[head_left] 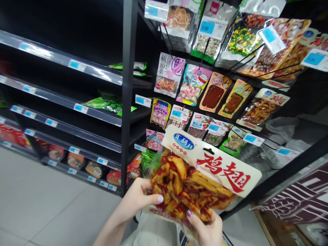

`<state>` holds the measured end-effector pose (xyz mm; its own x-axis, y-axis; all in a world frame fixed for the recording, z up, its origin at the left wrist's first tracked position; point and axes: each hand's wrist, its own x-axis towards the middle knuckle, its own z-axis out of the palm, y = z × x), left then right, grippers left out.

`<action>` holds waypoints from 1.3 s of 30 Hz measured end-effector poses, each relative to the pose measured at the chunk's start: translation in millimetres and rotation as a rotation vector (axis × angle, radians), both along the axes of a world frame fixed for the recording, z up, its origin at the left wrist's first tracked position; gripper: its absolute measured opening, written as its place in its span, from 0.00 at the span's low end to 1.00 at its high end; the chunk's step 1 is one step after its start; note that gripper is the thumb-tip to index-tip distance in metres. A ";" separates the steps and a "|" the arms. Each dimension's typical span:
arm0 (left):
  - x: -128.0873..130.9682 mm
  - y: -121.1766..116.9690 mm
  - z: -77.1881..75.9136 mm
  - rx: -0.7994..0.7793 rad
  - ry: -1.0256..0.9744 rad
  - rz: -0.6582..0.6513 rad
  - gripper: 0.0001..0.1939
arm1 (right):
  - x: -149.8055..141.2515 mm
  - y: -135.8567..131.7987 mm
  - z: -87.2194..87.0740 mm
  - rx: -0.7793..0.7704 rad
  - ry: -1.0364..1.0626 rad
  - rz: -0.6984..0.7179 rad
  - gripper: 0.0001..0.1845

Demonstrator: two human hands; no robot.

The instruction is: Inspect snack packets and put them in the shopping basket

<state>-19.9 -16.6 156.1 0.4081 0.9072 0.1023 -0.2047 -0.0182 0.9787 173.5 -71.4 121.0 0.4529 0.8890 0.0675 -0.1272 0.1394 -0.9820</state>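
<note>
A clear-fronted snack bag (176, 181) with a cream top band and red lettering is held up in front of me, tilted down to the right. It shows glossy brown chicken wings. My left hand (143, 196) grips its left edge, thumb across the front and fingers behind. At the lower right, my right hand (205, 225) pinches the bag with the thumb on its face; the other fingers are mostly hidden. Behind it, a smaller-looking bag of the same design (263, 107) hangs on the rack.
Hooks with price tags hold several snack packets (193, 83) ahead and to the right. A dark shelf unit (89, 71) stands at left, with green packets (107, 104) and bowl-shaped packs (77, 160) low down. Grey tiled floor (58, 208) lies below. A cardboard box (284, 229) sits lower right.
</note>
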 end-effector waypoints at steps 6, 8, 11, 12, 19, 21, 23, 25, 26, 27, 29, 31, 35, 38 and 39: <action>2.4 -3.4 4.4 -0.050 -0.078 -0.048 0.14 | 0.5 0.6 -2.3 -0.015 0.088 0.065 0.17; 4.4 -4.0 6.3 -0.087 -0.111 -0.060 0.15 | 0.6 1.0 -1.2 -0.021 0.110 0.083 0.16; 7.2 -3.8 7.1 -0.153 -0.147 -0.059 0.16 | 1.9 2.5 -0.6 -0.014 0.132 0.093 0.17; 7.9 -3.5 6.8 -0.168 -0.156 -0.052 0.17 | 2.7 3.1 -1.3 -0.001 0.144 0.088 0.17; 9.1 -1.9 3.9 -0.167 -0.179 -0.033 0.15 | 8.6 2.8 -12.5 0.060 0.342 0.050 0.15; 10.3 -1.9 4.1 -0.168 -0.177 -0.027 0.15 | 7.9 2.8 -11.2 0.059 0.361 0.037 0.14; 12.1 -2.3 4.7 -0.183 -0.181 -0.020 0.15 | 6.6 3.5 -6.7 0.059 0.366 0.054 0.14; 14.0 -2.9 5.3 -0.203 -0.192 -0.019 0.15 | 5.5 4.5 -0.8 0.052 0.350 0.081 0.14; 14.8 -3.3 5.4 -0.211 -0.196 -0.023 0.15 | 5.2 4.9 2.0 0.048 0.341 0.088 0.13; 15.4 -3.6 5.6 -0.214 -0.200 -0.026 0.15 | 4.9 5.1 4.3 0.045 0.337 0.089 0.13; 16.0 -4.0 5.6 -0.212 -0.207 -0.032 0.15 | 4.8 5.0 7.2 0.045 0.338 0.080 0.12; 16.0 -4.1 5.5 -0.207 -0.209 -0.036 0.15 | 4.7 4.5 8.3 0.038 0.343 0.069 0.12; 15.6 -4.4 6.0 -0.199 -0.200 -0.036 0.16 | 3.7 3.8 9.1 0.025 0.353 0.054 0.12; 15.3 -5.2 7.2 -0.199 -0.173 -0.021 0.15 | 1.9 3.3 11.2 0.011 0.364 0.047 0.13; 15.2 -5.5 7.6 -0.200 -0.165 -0.018 0.15 | 1.2 3.1 12.2 0.008 0.367 0.042 0.13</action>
<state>-4.7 -22.1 163.8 0.4172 0.9087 -0.0122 -0.3605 0.1778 0.9157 174.7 -68.3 133.2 0.4118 0.9072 -0.0857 -0.4761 0.1340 -0.8691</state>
